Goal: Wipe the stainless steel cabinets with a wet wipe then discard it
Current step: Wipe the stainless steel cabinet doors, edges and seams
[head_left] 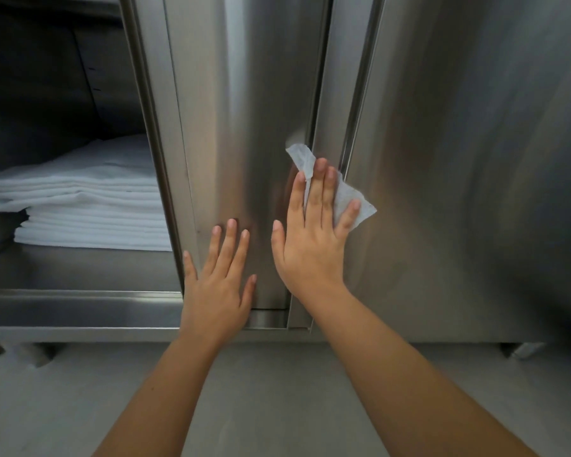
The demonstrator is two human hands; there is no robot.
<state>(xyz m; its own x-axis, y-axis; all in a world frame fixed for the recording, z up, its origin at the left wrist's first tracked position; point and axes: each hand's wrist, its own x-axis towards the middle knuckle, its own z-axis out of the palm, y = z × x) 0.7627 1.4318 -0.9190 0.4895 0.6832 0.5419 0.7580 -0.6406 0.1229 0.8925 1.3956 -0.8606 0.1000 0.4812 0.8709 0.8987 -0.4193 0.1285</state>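
open bay far left with folded white cloths point(89, 206) on its shelf; left hand point(218, 285) flat, fingers spread on sliding door point(238, 110), likely bracing it; right hand point(314, 245) flat, pressing wet wipe point(350, 202) across the door seam, mid-wipe, discard pending

wet wipe point(345, 192) partly hidden under right hand point(310, 249), folded cloths point(89, 209) cut off left
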